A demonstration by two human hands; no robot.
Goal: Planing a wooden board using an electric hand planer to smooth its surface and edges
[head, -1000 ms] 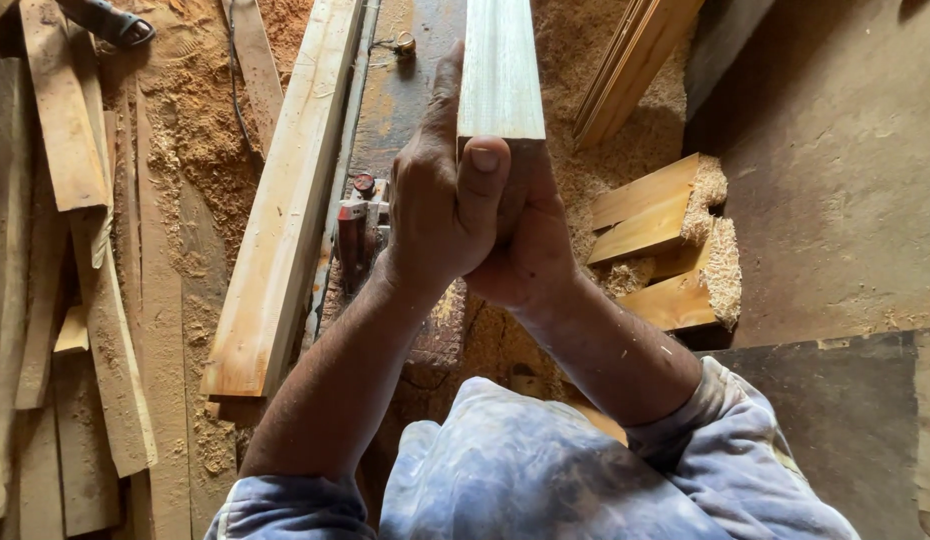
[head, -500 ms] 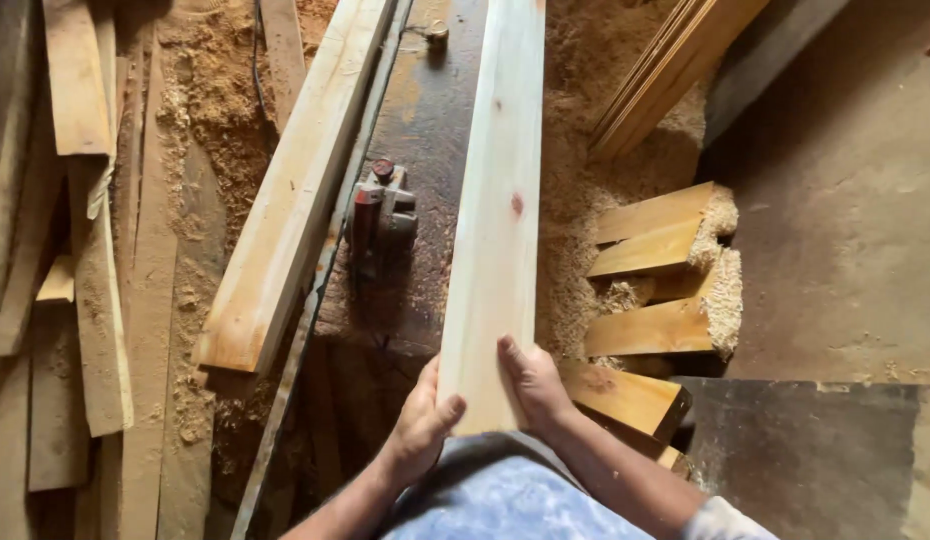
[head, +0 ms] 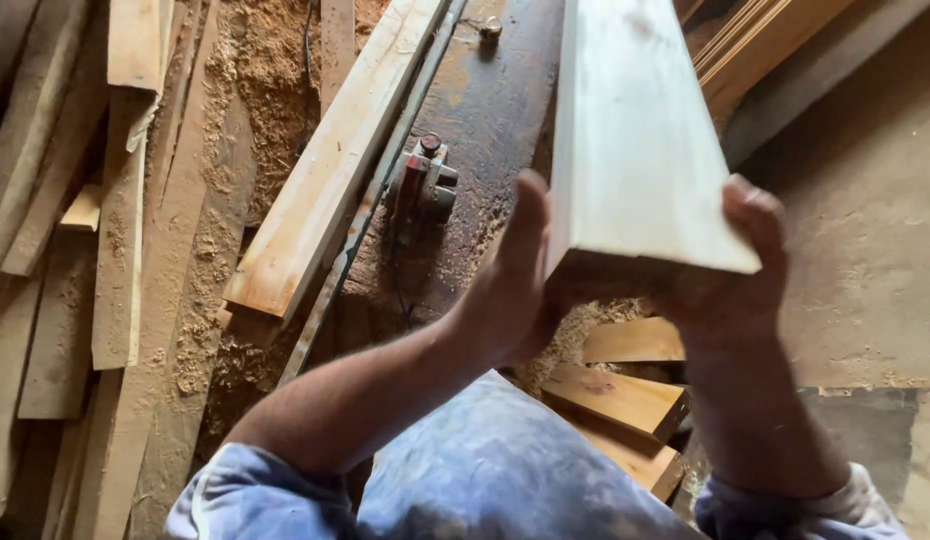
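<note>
The left hand [head: 515,285] and right hand [head: 740,275] are both clamped on the near end of a pale planed board [head: 630,130], fingers curled under it and thumbs pressed against its two long edges, so the board is lifted close to the camera and runs away toward 12 o'clock; held this way by its end, its smooth face is turned up toward the eyes, as one would to sight along it. Below it, the dark, sawdust-strewn machine desk [head: 485,110] stretches from 6 to 12 o'clock, with a long rough plank [head: 330,170] lying along its edge at about 10 o'clock of the hands. Loose planks and strips [head: 115,230] are heaped on the floor out at 9 o'clock, and short offcut blocks [head: 620,395] sit stacked at 5 o'clock, just under the right wrist. A small red-and-grey metal fitting [head: 425,180] stands on the desk at 11 o'clock, clear of the board.
</note>
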